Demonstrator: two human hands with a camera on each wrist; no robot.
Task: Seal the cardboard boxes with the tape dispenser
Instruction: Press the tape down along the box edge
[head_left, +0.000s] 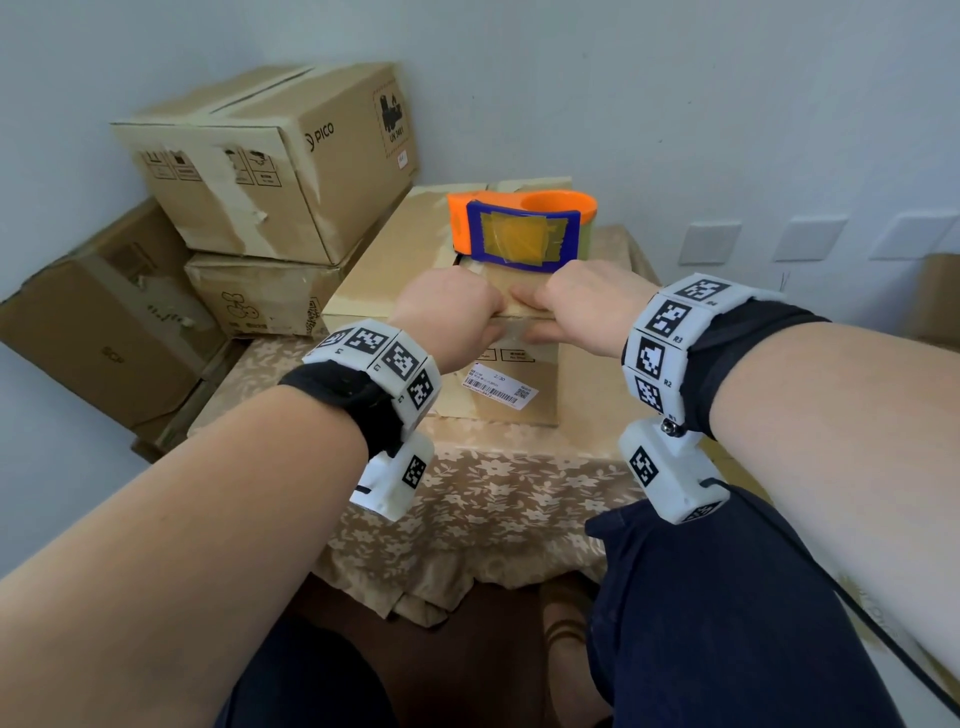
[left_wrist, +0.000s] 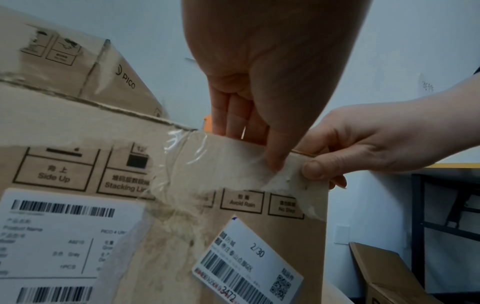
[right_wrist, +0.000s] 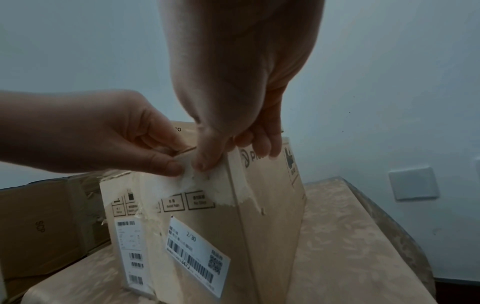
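Note:
A brown cardboard box (head_left: 582, 387) stands on the table. An orange and blue tape dispenser (head_left: 519, 228) lies on its top, just behind my hands. Clear tape (left_wrist: 233, 164) folds over the front top edge onto the front face. My left hand (head_left: 488, 317) has its fingers flat on the box top, and its thumb (left_wrist: 275, 160) presses the tape on the front face. My right hand (head_left: 537, 312) sits beside it at the box's right corner, its thumb (right_wrist: 205, 162) pressing the same tape end. The two thumbs almost touch.
Several other cardboard boxes (head_left: 270, 156) are stacked at the left against the wall. The table carries a beige floral cloth (head_left: 493, 483). Another box (head_left: 940, 296) shows at the far right. My knees are under the table's near edge.

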